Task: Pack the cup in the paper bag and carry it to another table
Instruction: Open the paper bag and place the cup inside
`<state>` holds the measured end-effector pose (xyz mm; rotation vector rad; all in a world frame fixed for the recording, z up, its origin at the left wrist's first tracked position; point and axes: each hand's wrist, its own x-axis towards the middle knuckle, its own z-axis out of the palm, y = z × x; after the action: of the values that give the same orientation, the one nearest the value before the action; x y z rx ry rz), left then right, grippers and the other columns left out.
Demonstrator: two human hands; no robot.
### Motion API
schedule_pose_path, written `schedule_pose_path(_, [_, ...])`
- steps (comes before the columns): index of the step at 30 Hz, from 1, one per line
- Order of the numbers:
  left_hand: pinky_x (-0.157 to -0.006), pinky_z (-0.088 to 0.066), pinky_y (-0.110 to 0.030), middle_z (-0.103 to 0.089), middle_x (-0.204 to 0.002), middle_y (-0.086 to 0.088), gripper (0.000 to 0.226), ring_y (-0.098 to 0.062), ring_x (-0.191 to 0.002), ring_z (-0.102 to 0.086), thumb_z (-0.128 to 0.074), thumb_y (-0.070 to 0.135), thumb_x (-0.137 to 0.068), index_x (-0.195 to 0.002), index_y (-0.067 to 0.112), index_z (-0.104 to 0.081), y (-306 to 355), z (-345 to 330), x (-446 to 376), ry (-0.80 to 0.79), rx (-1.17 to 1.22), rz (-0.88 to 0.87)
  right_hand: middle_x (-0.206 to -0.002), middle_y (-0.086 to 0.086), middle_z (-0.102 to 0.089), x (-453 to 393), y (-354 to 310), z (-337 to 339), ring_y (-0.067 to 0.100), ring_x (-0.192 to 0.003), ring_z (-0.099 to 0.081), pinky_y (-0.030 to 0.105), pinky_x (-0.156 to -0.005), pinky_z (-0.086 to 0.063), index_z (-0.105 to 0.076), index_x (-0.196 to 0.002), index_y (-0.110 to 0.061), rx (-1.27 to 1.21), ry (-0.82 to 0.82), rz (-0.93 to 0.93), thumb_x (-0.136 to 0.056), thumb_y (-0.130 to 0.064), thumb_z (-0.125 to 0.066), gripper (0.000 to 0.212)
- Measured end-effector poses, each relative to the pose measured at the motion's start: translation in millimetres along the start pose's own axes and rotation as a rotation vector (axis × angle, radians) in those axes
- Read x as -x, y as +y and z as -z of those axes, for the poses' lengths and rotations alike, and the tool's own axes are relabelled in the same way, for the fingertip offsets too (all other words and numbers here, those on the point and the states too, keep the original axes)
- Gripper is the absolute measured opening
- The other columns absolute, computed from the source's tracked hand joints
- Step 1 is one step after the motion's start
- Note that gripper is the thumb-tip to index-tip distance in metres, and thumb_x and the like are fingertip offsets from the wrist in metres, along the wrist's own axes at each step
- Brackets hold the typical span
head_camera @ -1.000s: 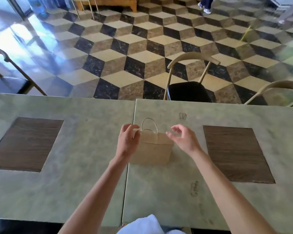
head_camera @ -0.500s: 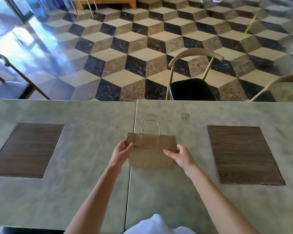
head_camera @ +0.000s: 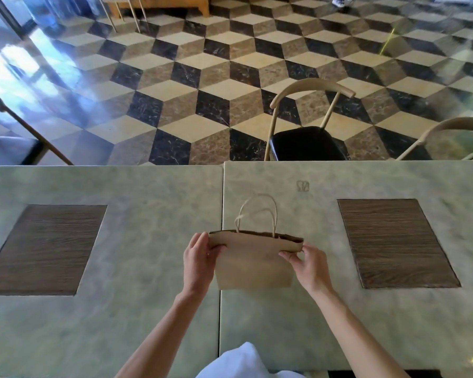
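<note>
Paper bag [head_camera: 254,264]: standing on the bench [head_camera: 148,309] by the seam; mouth now being parted, where hands were only bracing its sides. Left hand [head_camera: 197,264] and right hand [head_camera: 309,268]: each grip pinching a top corner. Cup: not showing; packing likely starting.

hands [head_camera: 253,264] now pinching paper bag [head_camera: 254,264] top corners, mouth slightly parted
</note>
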<state>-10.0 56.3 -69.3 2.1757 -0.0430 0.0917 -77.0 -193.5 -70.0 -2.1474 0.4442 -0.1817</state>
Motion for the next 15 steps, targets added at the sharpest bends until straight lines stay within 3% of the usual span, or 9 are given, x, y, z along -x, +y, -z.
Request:
schedule_pose_path(2, [-0.052,-0.034,-0.028,-0.040,-0.064,0.007,0.040,-0.015,-0.056,-0.036,-0.082,0.006,-0.071,-0.064,0.006,-0.043,-3.8,3.3,10.5,0.002,-0.027,-0.041,-0.073,-0.010,-0.072,13.4,2.9,-1.8,0.009,-0.070,-0.068,0.008,-0.067,-0.046,-0.075,-0.080,-0.014,0.072,0.034,0.036,-0.078,-0.022,-0.084,0.012])
schedule_pose_path(4, [-0.052,-0.034,-0.024,-0.041,-0.065,0.008,0.037,-0.012,-0.057,-0.038,-0.082,0.006,-0.071,-0.066,0.008,-0.045,-7.0,4.8,21.1,-0.026,-0.029,-0.042,-0.059,-0.001,-0.067,26.2,9.7,-5.1,0.019,-0.057,-0.063,0.019,-0.060,-0.044,-0.067,-0.072,-0.012,0.109,0.067,0.020,-0.080,-0.025,-0.083,0.021])
schedule_pose_path(7, [-0.058,-0.038,-0.013,-0.049,-0.071,0.005,0.028,-0.012,-0.066,-0.050,-0.079,0.021,-0.077,-0.072,0.017,-0.051,-9.3,7.1,37.9,-0.097,0.029,-0.004,-0.050,0.004,-0.059,42.7,16.1,-7.9,0.021,-0.054,-0.055,0.014,-0.052,-0.037,-0.065,-0.067,-0.012,0.110,0.110,-0.006,-0.078,-0.023,-0.084,0.025])
schedule_pose_path(9, [-0.066,-0.044,-0.019,-0.054,-0.082,0.004,0.014,-0.013,-0.075,-0.056,-0.065,0.045,-0.081,-0.081,0.034,-0.057,-1.5,12.0,46.6,-0.131,0.121,0.056,-0.047,-0.002,-0.053,49.7,17.4,-7.4,0.015,-0.056,-0.052,0.010,-0.050,-0.033,-0.063,-0.065,-0.015,0.110,0.102,-0.012,-0.077,-0.023,-0.085,0.026])
schedule_pose_path(12, [-0.071,-0.044,-0.022,-0.057,-0.099,0.004,0.039,-0.005,-0.088,-0.058,-0.046,0.061,-0.084,-0.107,0.034,-0.061,10.5,16.6,53.3,-0.168,0.180,0.115,-0.048,-0.011,-0.048,55.4,18.9,-3.9,0.002,-0.049,-0.048,0.010,-0.050,-0.033,-0.060,-0.065,-0.018,0.101,0.055,-0.026,-0.079,-0.026,-0.083,0.029])
schedule_pose_path(15, [-0.073,-0.049,-0.028,-0.063,-0.099,0.009,0.056,-0.002,-0.087,-0.061,-0.048,0.066,-0.081,-0.126,0.033,-0.050,22.0,21.6,50.7,-0.190,0.136,0.143,-0.070,-0.015,-0.072,57.8,20.1,-0.6,-0.007,-0.071,-0.065,0.011,-0.063,-0.045,-0.076,-0.083,-0.023,0.116,0.004,-0.020,-0.079,-0.030,-0.083,0.010])
